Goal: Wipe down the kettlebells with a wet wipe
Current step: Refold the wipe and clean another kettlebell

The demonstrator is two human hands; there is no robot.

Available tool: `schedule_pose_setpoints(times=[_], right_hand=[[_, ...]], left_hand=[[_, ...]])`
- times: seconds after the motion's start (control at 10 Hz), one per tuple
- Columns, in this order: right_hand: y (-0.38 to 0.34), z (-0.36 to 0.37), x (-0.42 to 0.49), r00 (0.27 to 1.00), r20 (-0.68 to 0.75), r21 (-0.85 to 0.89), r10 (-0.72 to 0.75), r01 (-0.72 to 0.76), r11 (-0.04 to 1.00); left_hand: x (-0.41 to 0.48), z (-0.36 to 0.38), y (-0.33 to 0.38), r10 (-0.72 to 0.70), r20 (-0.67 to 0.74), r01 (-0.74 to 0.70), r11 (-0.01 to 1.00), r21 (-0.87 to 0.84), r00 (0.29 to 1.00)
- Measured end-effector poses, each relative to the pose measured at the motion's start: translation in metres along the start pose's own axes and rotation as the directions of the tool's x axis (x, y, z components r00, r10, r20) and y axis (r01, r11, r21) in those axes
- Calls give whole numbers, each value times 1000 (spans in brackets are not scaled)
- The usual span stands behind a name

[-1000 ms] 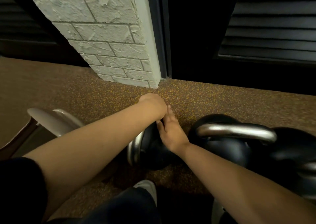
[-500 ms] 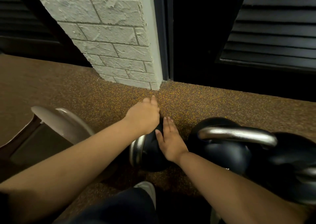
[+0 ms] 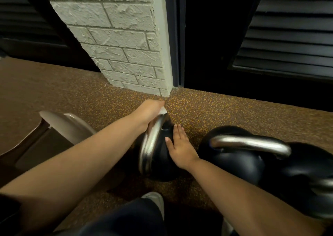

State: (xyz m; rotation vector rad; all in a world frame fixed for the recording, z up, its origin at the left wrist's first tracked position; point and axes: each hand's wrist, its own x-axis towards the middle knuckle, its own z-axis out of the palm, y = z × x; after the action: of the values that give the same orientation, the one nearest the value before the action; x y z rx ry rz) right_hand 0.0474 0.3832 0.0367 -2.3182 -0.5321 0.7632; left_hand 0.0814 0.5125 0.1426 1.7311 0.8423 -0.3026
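Observation:
A black kettlebell point(image 3: 158, 165) with a steel handle point(image 3: 152, 142) stands on the speckled floor in front of me. My left hand point(image 3: 150, 112) grips the far end of that handle with a white wet wipe point(image 3: 162, 111) pressed under its fingers. My right hand point(image 3: 180, 145) lies flat, fingers together, on the right side of the black ball. A second kettlebell point(image 3: 239, 156) with a steel handle stands to the right, and a third kettlebell point(image 3: 310, 178) sits at the right edge, partly cut off.
A white brick pillar point(image 3: 119, 42) rises just beyond the kettlebells, with dark louvred shutters point(image 3: 288, 28) to its right. A beige chair seat point(image 3: 66, 125) stands at the left. My shoe point(image 3: 155, 200) and dark trouser leg are below the first kettlebell.
My left hand slid from over the ball up to the far end of the handle, and the steel handle now shows fully. My right hand stays on the ball.

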Motion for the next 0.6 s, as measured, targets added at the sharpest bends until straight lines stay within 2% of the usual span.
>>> schedule_pose_setpoints(times=[0.1, 0.3, 0.4, 0.5, 0.6], right_hand=[[0, -1, -1, 1000, -2, -4, -5, 5, 1000], [0, 0, -2, 1000, -9, -8, -15, 15, 1000], [1, 1, -2, 1000, -5, -6, -17, 17, 1000], [2, 0, -1, 1000, 10, -6, -16, 16, 1000], [3, -1, -1, 999, 31, -6, -13, 13, 1000]], left_hand=[[14, 4, 12, 37, 79, -53, 976, 209, 996], [27, 7, 21, -88, 172, -15, 854, 521, 981], [25, 12, 21, -137, 173, 8, 806, 592, 975], [19, 13, 21, -76, 160, -41, 780, 625, 984], [12, 7, 14, 2, 86, -49, 834, 550, 996]])
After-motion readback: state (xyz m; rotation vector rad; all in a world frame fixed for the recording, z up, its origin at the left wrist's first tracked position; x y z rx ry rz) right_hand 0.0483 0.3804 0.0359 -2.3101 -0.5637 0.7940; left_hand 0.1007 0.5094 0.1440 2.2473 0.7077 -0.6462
